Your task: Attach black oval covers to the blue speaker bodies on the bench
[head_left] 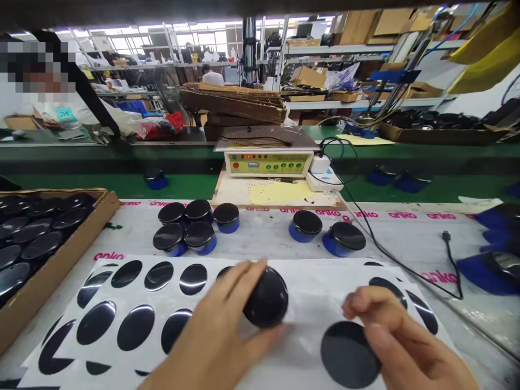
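While the left hand [215, 330] cupped the black puck [266, 298] between thumb and spread fingers, the right hand [390, 336] pinched a black disc [347, 355] just below its fingertips; squaring edges before pressing seemed advisable.

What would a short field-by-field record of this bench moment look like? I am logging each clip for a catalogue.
setting: factory workbench covered in white plastic sheet
left hand: grips a round glossy black puck
right hand: pinches a flat black round sticker
under hands: white backing sheet of black oval stickers
behind hands: seven black-topped blue-based pucks
left edge: cardboard tray of black discs
back: yellow-faced control box
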Action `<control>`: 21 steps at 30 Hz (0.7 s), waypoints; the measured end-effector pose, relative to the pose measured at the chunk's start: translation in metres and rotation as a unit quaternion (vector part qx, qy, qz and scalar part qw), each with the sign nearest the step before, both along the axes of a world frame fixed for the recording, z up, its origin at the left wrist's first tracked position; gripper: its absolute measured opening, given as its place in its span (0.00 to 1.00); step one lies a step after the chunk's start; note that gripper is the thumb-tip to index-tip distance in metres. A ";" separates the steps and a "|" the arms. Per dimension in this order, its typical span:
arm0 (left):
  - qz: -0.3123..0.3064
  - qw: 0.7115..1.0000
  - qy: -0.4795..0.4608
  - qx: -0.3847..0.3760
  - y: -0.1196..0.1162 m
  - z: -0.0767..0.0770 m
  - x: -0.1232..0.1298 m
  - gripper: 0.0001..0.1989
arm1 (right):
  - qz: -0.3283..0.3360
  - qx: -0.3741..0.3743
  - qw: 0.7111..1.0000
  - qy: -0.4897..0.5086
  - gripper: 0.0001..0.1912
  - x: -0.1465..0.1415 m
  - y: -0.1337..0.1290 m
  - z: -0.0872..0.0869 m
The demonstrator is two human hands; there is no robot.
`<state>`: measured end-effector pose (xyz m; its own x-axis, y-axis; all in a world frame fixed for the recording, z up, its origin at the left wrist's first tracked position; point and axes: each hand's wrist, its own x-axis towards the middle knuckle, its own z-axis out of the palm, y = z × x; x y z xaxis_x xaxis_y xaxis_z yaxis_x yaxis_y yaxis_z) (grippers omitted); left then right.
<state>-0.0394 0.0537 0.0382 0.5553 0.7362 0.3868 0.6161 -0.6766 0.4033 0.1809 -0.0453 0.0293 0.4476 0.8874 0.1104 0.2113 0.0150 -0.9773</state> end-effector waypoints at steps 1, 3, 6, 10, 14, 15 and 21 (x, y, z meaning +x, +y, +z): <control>-0.015 0.998 -0.023 -0.060 -0.012 -0.005 0.000 0.36 | 0.027 0.006 0.999 0.031 0.13 -0.008 0.005 -0.005; -0.024 0.984 -0.068 -0.163 -0.028 -0.018 0.001 0.39 | 0.065 0.002 0.993 0.099 0.14 -0.025 0.016 -0.015; 0.019 0.950 -0.151 -0.272 -0.033 -0.034 0.005 0.45 | 0.084 -0.021 0.982 0.165 0.14 -0.046 0.028 -0.024; 0.049 0.920 -0.205 -0.331 -0.030 -0.038 0.008 0.50 | 0.074 -0.024 0.985 0.153 0.13 -0.056 0.034 -0.027; 0.044 0.929 -0.211 -0.302 -0.032 -0.035 0.009 0.49 | 0.060 -0.025 0.993 0.099 0.14 -0.059 0.034 -0.023; 0.041 0.932 -0.214 -0.289 -0.033 -0.035 0.009 0.49 | 0.056 -0.024 0.994 0.088 0.14 -0.060 0.034 -0.022; 0.035 0.944 -0.224 -0.238 -0.035 -0.037 0.011 0.48 | 0.049 -0.024 0.996 0.068 0.14 -0.064 0.036 -0.018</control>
